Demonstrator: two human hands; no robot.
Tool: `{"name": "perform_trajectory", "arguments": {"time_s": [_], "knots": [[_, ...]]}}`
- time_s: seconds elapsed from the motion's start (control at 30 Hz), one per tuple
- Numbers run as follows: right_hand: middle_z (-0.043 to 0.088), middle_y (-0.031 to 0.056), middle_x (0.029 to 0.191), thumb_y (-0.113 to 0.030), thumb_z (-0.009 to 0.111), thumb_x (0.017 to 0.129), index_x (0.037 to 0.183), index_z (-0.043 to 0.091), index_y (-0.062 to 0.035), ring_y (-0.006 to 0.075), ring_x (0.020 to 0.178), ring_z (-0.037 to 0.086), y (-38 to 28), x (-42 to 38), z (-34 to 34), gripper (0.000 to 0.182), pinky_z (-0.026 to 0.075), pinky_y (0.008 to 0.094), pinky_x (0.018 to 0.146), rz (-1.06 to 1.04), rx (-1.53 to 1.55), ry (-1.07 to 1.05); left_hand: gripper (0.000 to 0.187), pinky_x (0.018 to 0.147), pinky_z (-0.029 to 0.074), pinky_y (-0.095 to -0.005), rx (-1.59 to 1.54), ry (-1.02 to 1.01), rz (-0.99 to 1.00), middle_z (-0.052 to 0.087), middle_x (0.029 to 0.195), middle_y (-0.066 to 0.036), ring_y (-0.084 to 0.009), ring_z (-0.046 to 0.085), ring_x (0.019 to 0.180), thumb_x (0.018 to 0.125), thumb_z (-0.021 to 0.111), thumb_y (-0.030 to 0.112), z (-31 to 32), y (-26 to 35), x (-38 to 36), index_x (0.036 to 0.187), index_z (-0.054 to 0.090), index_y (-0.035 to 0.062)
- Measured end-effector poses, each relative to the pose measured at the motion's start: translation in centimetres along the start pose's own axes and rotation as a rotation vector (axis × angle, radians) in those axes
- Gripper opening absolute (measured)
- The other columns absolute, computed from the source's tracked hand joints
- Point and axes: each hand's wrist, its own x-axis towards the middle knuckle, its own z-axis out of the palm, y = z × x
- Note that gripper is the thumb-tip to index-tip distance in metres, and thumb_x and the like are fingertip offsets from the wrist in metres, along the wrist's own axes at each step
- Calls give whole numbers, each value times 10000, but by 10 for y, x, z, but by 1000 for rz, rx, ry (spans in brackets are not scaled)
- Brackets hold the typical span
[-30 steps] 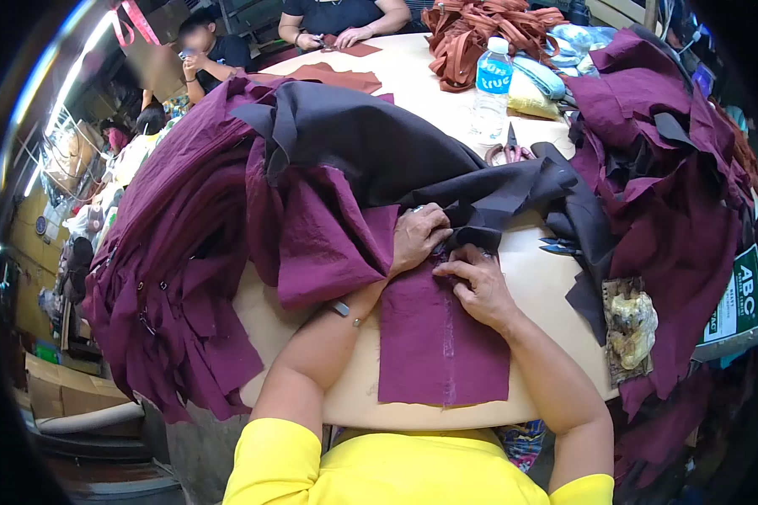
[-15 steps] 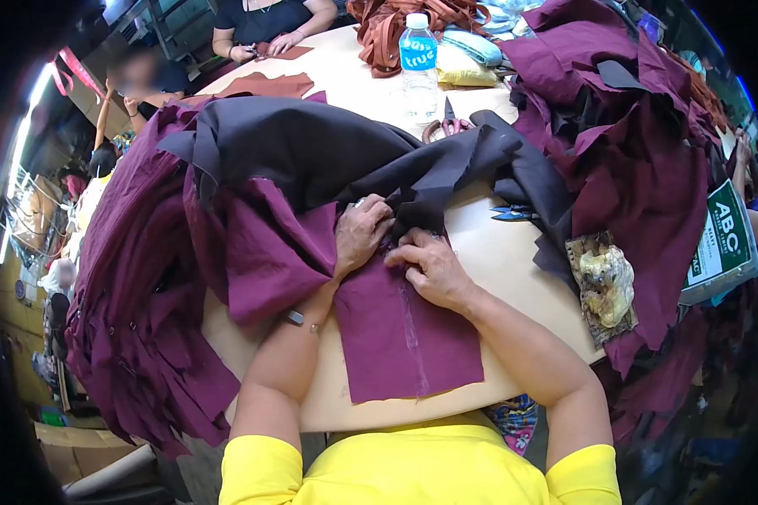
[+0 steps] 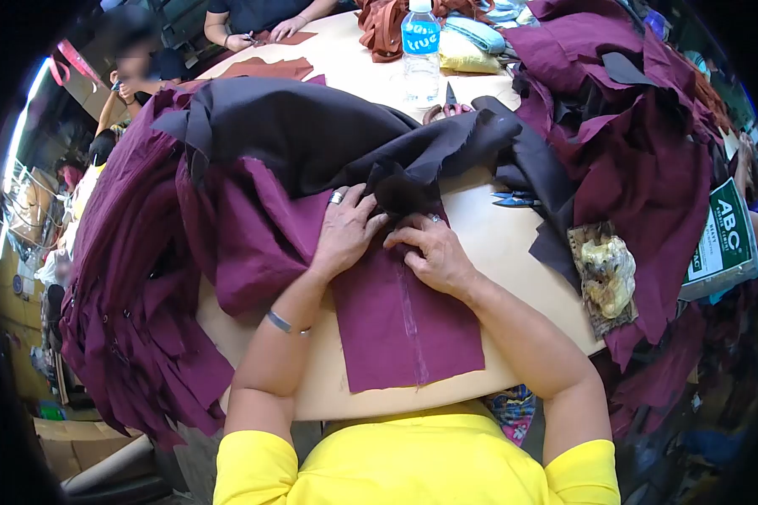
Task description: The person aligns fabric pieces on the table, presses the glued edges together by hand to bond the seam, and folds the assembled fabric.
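A maroon fabric panel (image 3: pixel 379 328) with a pale seam strip down its middle lies flat on the table before me. My left hand (image 3: pixel 345 229) is closed at the panel's upper edge, fingers bent against the cloth and thumb towards the right hand. Beside it, my right hand (image 3: pixel 432 257) pinches the same fabric with curled fingers near the top of the strip. Their fingertips are partly hidden. Dark lining fabric (image 3: pixel 303 126) bunches just beyond both hands and runs left, over a thick pile of maroon cloth (image 3: pixel 135 278).
Blue-handled snips (image 3: pixel 515 200) and larger scissors (image 3: pixel 449 105) lie on the table (image 3: pixel 514 269). A water bottle (image 3: pixel 421 55) stands at the back. At right are a yellowish lump on a board (image 3: pixel 608 278), draped maroon cloth (image 3: pixel 640 185) and an ABC box (image 3: pixel 720 240). Other people sit opposite.
My left hand has shifted slightly left, and its fingers have straightened a little. The right hand stays nearly in place. The dark cloth beyond the fingers has changed its folds.
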Motion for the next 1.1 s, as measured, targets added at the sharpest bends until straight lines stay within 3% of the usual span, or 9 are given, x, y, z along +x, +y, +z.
{"name": "perform_trajectory", "arguments": {"time_s": [0.1, 0.13, 0.3, 0.57, 0.77, 0.87, 1.1], "knots": [[598, 114, 953, 39, 539, 680, 916, 653, -89, 307, 917, 571, -1, 0, -3, 292, 452, 362, 839, 24, 18, -14, 410, 1021, 310, -441, -46, -28, -13, 441, 1301, -171, -382, 373, 1212, 828, 608, 274, 3, -6, -12, 1201, 533, 121], [603, 113, 964, 39, 537, 683, 917, 654, -90, 310, 918, 570, -2, 1, -3, 291, 451, 362, 842, 33, 30, -14, 447, 1042, 285, -445, -110, 51, 27, 404, 1346, -170, -381, 332, 1254, 827, 609, 304, 16, -16, -15, 1231, 510, 141], [611, 112, 1031, 42, 517, 702, 969, 667, -105, 321, 932, 554, 2, 0, -1, 340, 441, 366, 850, 78, 5, -28, 491, 1079, 243, -456, -80, -98, 61, 377, 1401, -142, -398, 314, 1296, 847, 593, 343, 22, -42, -9, 1292, 472, 173], [583, 112, 979, 48, 538, 711, 979, 684, -132, 307, 927, 548, -3, -1, 5, 355, 448, 358, 825, -42, -239, -7, 516, 1086, 229, -467, -125, -121, 117, 363, 1416, -137, -400, 307, 1305, 857, 573, 388, 15, -41, -1, 1322, 451, 199], [548, 123, 997, 103, 538, 714, 979, 671, -106, 291, 944, 557, 0, -12, -9, 362, 460, 356, 812, -113, -20, -255, 499, 1091, 219, -460, -33, -172, 36, 370, 1411, -143, -389, 314, 1306, 858, 566, 410, 5, -28, -2, 1300, 468, 203], [541, 117, 1004, 98, 538, 720, 974, 663, -77, 291, 930, 556, -3, -10, -2, 333, 465, 350, 801, -103, -75, -73, 493, 1091, 218, -459, -55, -167, 34, 373, 1410, -142, -388, 315, 1306, 856, 565, 416, 7, -30, -3, 1295, 473, 212], [534, 94, 1022, -11, 573, 729, 919, 656, -70, 249, 902, 553, -31, -33, -18, 215, 419, 343, 833, -404, -446, -250, 489, 1091, 209, -473, -93, -136, 36, 377, 1409, -138, -399, 302, 1309, 855, 565, 414, 14, -33, -3, 1295, 473, 223]]}}
